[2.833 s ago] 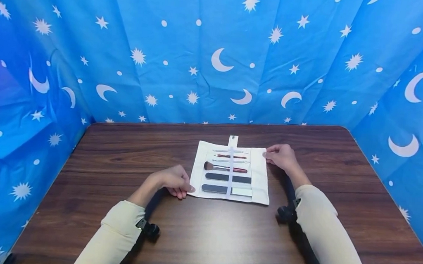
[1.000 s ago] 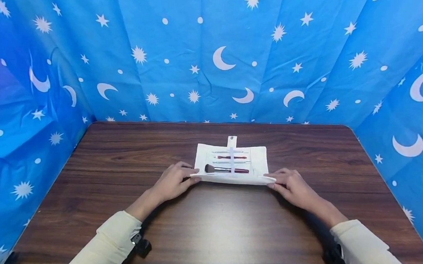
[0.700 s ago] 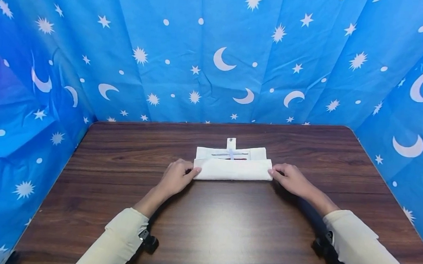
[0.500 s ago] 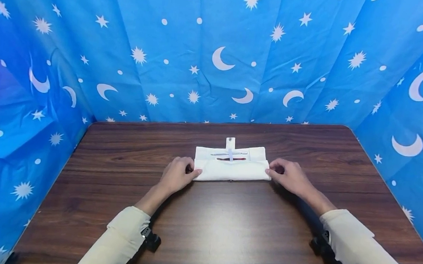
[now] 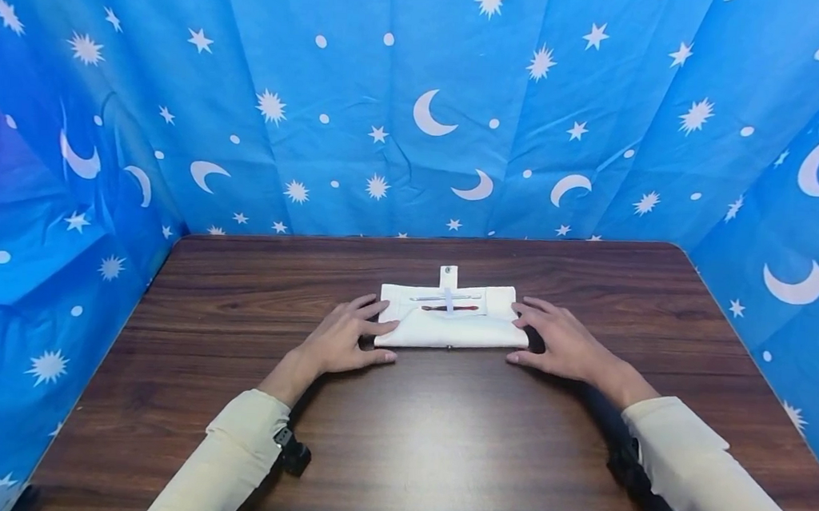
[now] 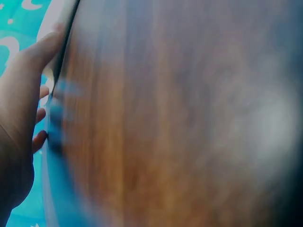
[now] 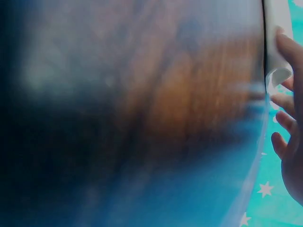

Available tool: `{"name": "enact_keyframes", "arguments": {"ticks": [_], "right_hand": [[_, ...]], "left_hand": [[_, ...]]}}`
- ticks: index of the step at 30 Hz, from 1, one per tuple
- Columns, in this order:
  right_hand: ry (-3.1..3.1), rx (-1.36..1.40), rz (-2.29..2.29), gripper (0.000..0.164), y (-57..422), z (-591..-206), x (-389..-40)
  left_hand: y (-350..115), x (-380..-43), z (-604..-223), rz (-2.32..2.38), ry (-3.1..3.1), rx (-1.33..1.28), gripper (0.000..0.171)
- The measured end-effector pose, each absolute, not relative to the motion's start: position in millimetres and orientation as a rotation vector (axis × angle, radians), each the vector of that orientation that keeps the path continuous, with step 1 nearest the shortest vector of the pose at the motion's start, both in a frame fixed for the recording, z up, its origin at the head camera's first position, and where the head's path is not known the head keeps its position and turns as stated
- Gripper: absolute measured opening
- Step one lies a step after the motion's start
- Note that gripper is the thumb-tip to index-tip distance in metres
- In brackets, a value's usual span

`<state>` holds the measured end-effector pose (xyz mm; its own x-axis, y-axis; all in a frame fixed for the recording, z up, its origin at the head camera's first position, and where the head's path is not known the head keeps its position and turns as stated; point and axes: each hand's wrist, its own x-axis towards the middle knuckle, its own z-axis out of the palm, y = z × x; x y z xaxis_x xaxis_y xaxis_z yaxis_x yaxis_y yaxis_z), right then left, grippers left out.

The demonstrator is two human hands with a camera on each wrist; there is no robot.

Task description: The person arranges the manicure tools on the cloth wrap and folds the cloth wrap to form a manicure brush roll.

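Note:
A white cloth tool roll (image 5: 461,336) lies near the table's middle, its near part folded up over the inside. Past the fold a thin silver tool (image 5: 428,298) and a slim red tool (image 5: 434,308) show under a pale elastic strap (image 5: 449,299); the other tools are covered. A snap tab (image 5: 448,278) points to the far side. My left hand (image 5: 336,340) touches the roll's left end with spread fingers, thumb at its near edge. At the right end, my right hand (image 5: 567,346) rests likewise, fingers apart. The right wrist view shows the fold's curled end (image 7: 279,74).
The dark wood table (image 5: 423,449) extends on all sides of the roll. Blue curtains (image 5: 346,138) with moons and stars hang behind it and at both sides. A black wrist camera (image 5: 295,453) sits at the left sleeve.
The roll lay flat with nail files and a brush showing; its near edge has been folded away from me over them. Both hands have just loosened from pinching its ends and spread their fingers.

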<state>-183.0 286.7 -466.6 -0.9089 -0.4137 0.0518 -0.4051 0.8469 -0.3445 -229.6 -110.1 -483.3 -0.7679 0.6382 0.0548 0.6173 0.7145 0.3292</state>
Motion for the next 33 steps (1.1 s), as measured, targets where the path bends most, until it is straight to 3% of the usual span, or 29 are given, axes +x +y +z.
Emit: {"name": "enact_keyframes", "arguments": {"ticks": [4,13,20,25,33], "right_hand": [[2.952,-0.684,-0.515,0.052,290,-467,-185],[2.928,-0.7,-0.571,0.042,292,-467,-187],[2.89,-0.666,-0.799,0.031,293,-468,-190],[2.849,-0.638,-0.96,0.041,293,-469,-192],[2.849,-0.525,-1.033,0.024,284,-468,-195]], "left_hand": [[-114,-234,-485,0.423,2.83,1.071,0.063],[-115,-236,-486,0.513,2.833,1.006,0.053],[-115,-236,-489,0.706,2.831,0.958,0.033],[-114,-235,-491,0.942,2.818,0.872,0.018],[-103,-238,-488,1.124,2.918,0.663,0.025]]}}
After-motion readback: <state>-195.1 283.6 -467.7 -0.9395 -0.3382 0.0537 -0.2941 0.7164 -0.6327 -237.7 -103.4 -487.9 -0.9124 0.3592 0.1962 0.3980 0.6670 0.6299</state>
